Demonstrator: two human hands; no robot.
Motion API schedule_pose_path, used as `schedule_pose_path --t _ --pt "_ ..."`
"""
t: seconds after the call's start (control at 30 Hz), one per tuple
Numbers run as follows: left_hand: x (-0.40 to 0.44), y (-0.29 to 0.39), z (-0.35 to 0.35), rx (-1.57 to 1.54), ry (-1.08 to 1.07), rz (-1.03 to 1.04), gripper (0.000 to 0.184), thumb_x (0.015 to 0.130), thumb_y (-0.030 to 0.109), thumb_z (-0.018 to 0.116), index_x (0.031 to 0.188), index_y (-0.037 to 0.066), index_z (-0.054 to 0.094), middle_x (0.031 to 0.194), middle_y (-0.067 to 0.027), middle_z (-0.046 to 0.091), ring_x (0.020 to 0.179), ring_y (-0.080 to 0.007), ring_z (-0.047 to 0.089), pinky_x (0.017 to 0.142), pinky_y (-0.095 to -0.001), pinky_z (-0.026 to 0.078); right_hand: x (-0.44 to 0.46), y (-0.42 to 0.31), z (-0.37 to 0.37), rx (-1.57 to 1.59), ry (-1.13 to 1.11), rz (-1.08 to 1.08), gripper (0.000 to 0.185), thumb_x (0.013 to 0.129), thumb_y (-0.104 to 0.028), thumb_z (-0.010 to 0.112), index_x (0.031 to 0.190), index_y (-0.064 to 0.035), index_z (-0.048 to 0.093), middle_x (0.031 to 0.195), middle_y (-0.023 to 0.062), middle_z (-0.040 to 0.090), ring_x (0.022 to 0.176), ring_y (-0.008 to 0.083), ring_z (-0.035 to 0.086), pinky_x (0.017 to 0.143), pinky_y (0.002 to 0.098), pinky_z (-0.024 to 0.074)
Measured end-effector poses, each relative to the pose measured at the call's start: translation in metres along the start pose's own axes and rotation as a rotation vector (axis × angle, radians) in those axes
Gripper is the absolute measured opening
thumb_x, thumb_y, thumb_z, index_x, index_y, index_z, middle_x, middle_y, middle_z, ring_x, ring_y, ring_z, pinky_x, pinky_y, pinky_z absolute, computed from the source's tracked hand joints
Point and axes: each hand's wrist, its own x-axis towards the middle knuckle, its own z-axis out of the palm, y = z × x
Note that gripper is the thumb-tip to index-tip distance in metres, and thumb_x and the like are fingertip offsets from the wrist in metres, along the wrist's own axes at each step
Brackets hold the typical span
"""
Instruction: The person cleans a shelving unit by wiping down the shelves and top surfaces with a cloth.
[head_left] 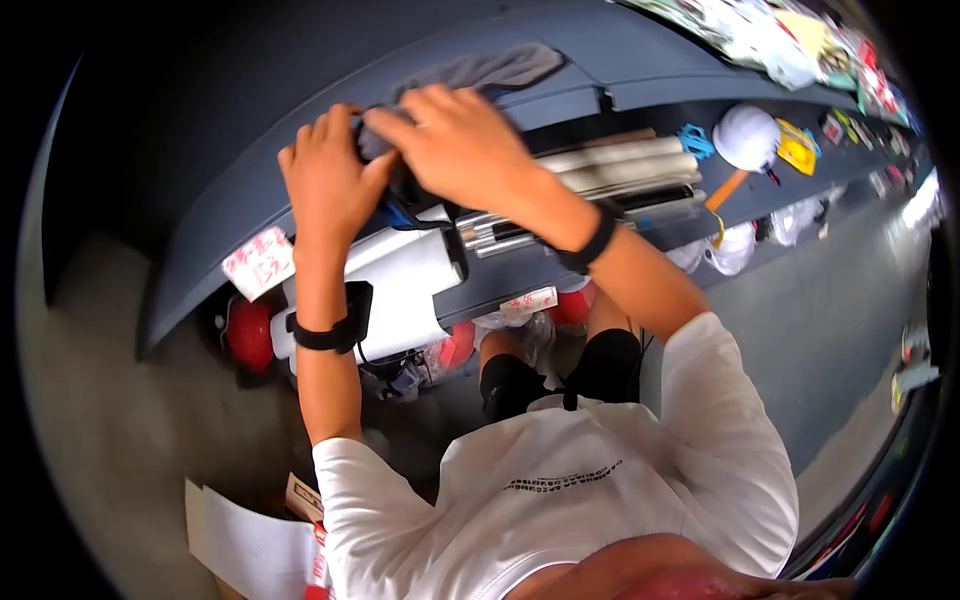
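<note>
My left hand (335,170) and my right hand (465,145) are close together over the upper shelf, fingers curled on a soft grey cloth (495,68). Part of the cloth bunches between the hands, and a loose end stretches right along the shelf. Below my hands hangs a black and blue piece (405,212); whether it belongs to the cloth is unclear. My fingers partly hide what they grip. Under my left wrist lies a white sheet-like item (405,270).
Rolled pale material (620,165) and metal tubes (490,235) fill the lower shelf. Farther right are a white helmet (747,138), a yellow item (797,148) and blue straps (695,141). A handwritten price card (260,262) sits at left, above a red helmet (248,333).
</note>
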Motion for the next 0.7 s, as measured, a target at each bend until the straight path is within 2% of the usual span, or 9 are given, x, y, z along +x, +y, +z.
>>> schedule_pose_path --t 0.07,0.2,0.3,0.4,0.47,0.53,0.57,0.67,0.7 --pt "0.001 -0.007 0.003 -0.149 0.082 0.284 0.058 0.077 0.040 0.076 0.126 0.010 0.062 0.107 -0.0125 0.070 0.098 -0.0338 0.065 0.085 -0.0448 0.047 -0.010 0.017 -0.025 -0.030 -0.144 0.025 0.029 0.083 -0.014 0.063 0.111 -0.0103 0.069 0.100 0.0134 0.066 0.100 0.0305 0.063 0.086 0.0449 0.0524" --pt "-0.011 -0.004 -0.010 -0.315 0.117 0.197 0.060 0.083 0.045 0.077 0.129 0.009 0.060 0.104 -0.0113 0.068 0.098 -0.0313 0.064 0.086 -0.0410 0.046 -0.014 0.089 -0.054 -0.065 -0.393 0.131 0.035 0.090 -0.021 0.055 0.124 -0.0121 0.063 0.118 0.0197 0.062 0.114 0.0366 0.058 0.098 0.0499 0.0457" --pt "-0.029 -0.038 -0.014 -0.150 0.137 0.193 0.056 0.086 0.043 0.075 0.129 0.009 0.060 0.102 -0.0105 0.068 0.098 -0.0296 0.064 0.087 -0.0391 0.045 0.021 0.141 -0.067 -0.039 -0.864 0.235 0.040 0.093 -0.021 0.050 0.133 -0.0146 0.053 0.125 0.0205 0.058 0.119 0.0391 0.055 0.104 0.0471 0.0423" --pt "-0.052 -0.086 -0.030 -0.095 0.291 0.057 0.050 0.093 0.042 0.067 0.130 0.009 0.060 0.108 -0.0080 0.069 0.105 -0.0287 0.063 0.099 -0.0428 0.038 0.057 0.180 -0.060 0.047 -1.215 0.230 0.055 0.088 -0.010 0.043 0.143 -0.0124 0.041 0.137 0.0215 0.051 0.127 0.0393 0.051 0.108 0.0450 0.0388" --pt "-0.061 -0.134 -0.030 -0.070 0.337 -0.116 0.055 0.097 0.050 0.057 0.134 0.010 0.057 0.109 -0.0093 0.067 0.104 -0.0265 0.060 0.108 -0.0477 0.028 0.055 0.232 -0.018 -0.077 -1.265 0.072 0.064 0.085 -0.006 0.041 0.149 -0.0102 0.037 0.141 0.0226 0.050 0.123 0.0391 0.055 0.104 0.0443 0.0430" --pt "-0.062 -0.177 -0.023 -0.094 0.276 -0.235 0.056 0.100 0.052 0.050 0.137 0.010 0.055 0.113 -0.0116 0.067 0.108 -0.0270 0.060 0.110 -0.0486 0.025 0.096 0.187 -0.007 -0.175 -1.556 0.425 0.072 0.089 -0.015 0.049 0.157 -0.0056 0.028 0.148 0.0255 0.048 0.129 0.0374 0.054 0.103 0.0409 0.0468" --pt "-0.062 -0.192 -0.018 -0.122 0.219 -0.356 0.057 0.103 0.053 0.043 0.140 0.010 0.052 0.117 -0.0139 0.068 0.111 -0.0275 0.059 0.113 -0.0495 0.021 0.107 0.170 0.006 -0.177 -1.557 0.429 0.072 0.089 -0.015 0.049 0.157 -0.0056 0.028 0.148 0.0255 0.048 0.129 0.0374 0.054 0.103 0.0409 0.0468" --pt "-0.056 -0.220 -0.004 -0.306 0.085 -0.391 0.059 0.106 0.054 0.034 0.142 0.009 0.049 0.121 -0.0174 0.068 0.111 -0.0294 0.061 0.110 -0.0457 0.031 0.123 0.151 0.050 -0.678 -1.615 -0.041 0.081 0.068 -0.014 0.065 0.147 -0.0073 0.047 0.131 0.0261 0.059 0.108 0.0384 0.063 0.091 0.0405 0.0528" --pt "-0.053 -0.216 -0.006 -0.474 0.120 -0.427 0.061 0.106 0.055 0.034 0.141 0.007 0.049 0.121 -0.0197 0.069 0.105 -0.0313 0.065 0.100 -0.0402 0.044 0.122 0.145 0.064 -0.796 -1.578 -0.172 0.082 0.063 -0.012 0.068 0.143 -0.0081 0.052 0.125 0.0259 0.063 0.103 0.0390 0.065 0.089 0.0405 0.0538"
